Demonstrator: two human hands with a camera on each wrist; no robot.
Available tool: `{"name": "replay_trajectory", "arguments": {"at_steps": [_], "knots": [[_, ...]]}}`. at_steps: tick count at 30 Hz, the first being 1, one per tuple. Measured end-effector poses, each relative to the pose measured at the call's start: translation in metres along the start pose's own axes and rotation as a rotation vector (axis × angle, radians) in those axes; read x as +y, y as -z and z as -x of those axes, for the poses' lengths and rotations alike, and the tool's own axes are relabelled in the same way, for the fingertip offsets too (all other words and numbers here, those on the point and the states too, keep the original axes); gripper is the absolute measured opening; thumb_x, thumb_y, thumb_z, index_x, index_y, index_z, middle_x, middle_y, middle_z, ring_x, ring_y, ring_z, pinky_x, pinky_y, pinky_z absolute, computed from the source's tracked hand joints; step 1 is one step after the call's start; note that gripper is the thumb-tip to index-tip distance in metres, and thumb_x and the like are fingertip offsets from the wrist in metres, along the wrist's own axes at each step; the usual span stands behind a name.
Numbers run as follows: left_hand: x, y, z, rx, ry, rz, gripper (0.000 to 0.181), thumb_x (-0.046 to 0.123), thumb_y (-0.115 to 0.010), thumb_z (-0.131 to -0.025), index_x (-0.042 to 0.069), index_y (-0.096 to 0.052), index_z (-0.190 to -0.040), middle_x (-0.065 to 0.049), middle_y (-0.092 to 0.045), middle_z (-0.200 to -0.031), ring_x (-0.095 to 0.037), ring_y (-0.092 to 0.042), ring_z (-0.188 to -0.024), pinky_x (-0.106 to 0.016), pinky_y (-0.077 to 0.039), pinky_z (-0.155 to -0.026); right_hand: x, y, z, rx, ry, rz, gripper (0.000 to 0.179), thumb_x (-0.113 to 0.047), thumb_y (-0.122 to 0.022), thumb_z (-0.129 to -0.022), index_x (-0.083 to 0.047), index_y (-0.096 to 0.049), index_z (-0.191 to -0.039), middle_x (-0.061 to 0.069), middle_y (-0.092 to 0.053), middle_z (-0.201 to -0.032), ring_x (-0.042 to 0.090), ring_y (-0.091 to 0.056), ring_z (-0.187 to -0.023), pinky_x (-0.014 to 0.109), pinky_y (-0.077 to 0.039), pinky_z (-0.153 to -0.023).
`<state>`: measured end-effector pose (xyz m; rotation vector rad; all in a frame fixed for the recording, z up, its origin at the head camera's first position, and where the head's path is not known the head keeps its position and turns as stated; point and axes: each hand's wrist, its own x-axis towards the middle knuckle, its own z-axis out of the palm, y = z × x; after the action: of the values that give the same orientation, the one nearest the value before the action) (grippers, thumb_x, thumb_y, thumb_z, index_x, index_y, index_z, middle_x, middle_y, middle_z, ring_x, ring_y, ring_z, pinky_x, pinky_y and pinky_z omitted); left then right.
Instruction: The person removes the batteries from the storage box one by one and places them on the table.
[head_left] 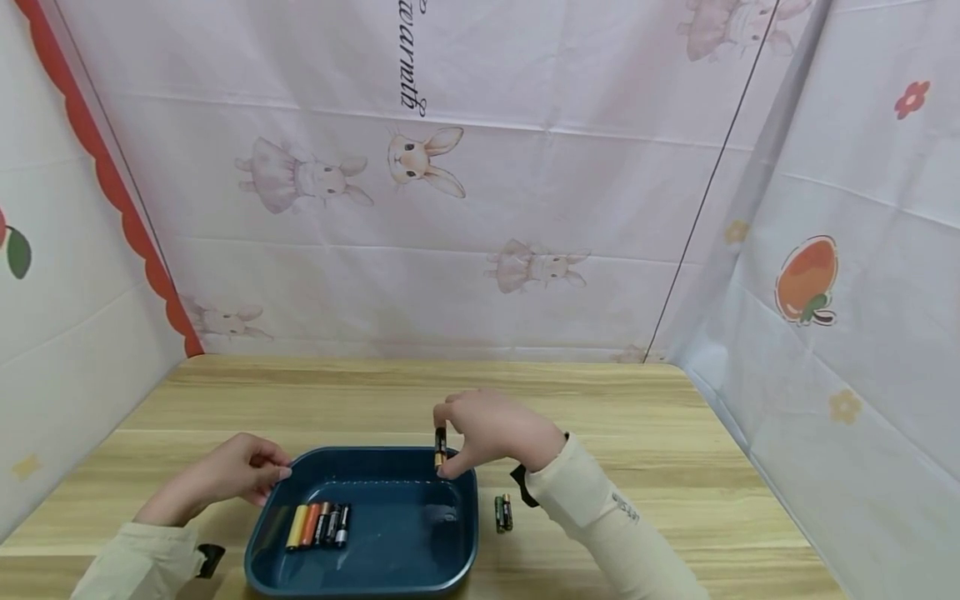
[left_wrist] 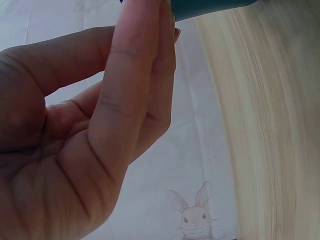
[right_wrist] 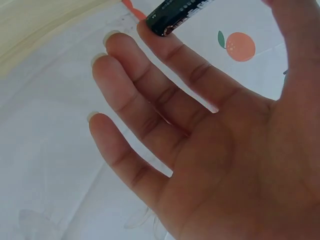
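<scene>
Beige-sleeved, my right hand (head_left: 487,427) pinches a battery (head_left: 440,447) by its ends — perhaps to leave its sides free — above the far right corner of the blue tray (head_left: 405,533); my left hand (head_left: 228,472) is at its rim, whether gripping I cannot tell.

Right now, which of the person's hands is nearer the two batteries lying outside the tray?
Right. The right hand is beyond the two batteries, by the far right corner of the tray; the left hand is across the tray, at its left edge.
</scene>
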<state>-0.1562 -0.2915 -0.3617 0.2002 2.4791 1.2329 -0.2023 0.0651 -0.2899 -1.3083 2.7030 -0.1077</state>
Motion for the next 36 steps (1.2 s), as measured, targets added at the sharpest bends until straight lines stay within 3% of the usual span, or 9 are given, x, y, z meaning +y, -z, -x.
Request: {"name": "replay_trajectory", "arguments": {"at_steps": [7,22,32,36], "knots": [[0.0,0.0,0.001,-0.006,-0.006,-0.001,0.02,0.002,-0.055,-0.096,-0.014,-0.062,-0.105,-0.005,-0.059,-0.072,-0.017,-0.059,-0.063,-0.032,-0.057,-0.057,0.017,-0.008,0.013,0.02,-0.019,-0.038,0.046,-0.041,-0.078,-0.078,-0.015,-0.064,-0.113,-0.004,-0.063,-0.1,0.008,-0.055,-0.077,0.025,-0.049,-0.069],[-0.001,0.0,0.001,0.006,-0.007,-0.001,0.02,0.002,-0.055,-0.096,-0.014,-0.062,-0.106,-0.006,-0.06,-0.073,-0.018,-0.059,-0.064,-0.031,-0.057,-0.057,0.053,-0.031,0.041,0.044,-0.091,-0.094,0.037,-0.027,-0.077,-0.073,-0.012,-0.065,-0.105,-0.007,-0.055,-0.08,0.01,-0.048,-0.066,0.026,-0.043,-0.059],[0.0,-0.001,0.0,0.01,0.006,-0.008,0.02,0.002,-0.055,-0.096,-0.014,-0.062,-0.107,-0.006,-0.06,-0.073,-0.018,-0.059,-0.065,-0.031,-0.057,-0.057,0.063,-0.048,0.052,-0.018,-0.142,-0.096,0.039,-0.026,-0.078,-0.072,-0.011,-0.066,-0.105,-0.001,-0.059,-0.077,0.009,-0.047,-0.062,0.027,-0.043,-0.057],[-0.001,-0.001,0.0,0.01,-0.002,-0.009,0.019,0.002,-0.055,-0.096,-0.013,-0.063,-0.105,-0.005,-0.059,-0.072,-0.017,-0.059,-0.064,-0.031,-0.057,-0.056,0.064,-0.059,0.054,-0.039,-0.134,-0.075,0.035,-0.025,-0.079,-0.07,-0.011,-0.066,-0.099,-0.006,-0.052,-0.068,0.007,-0.041,-0.057,0.025,-0.039,-0.053]]}}
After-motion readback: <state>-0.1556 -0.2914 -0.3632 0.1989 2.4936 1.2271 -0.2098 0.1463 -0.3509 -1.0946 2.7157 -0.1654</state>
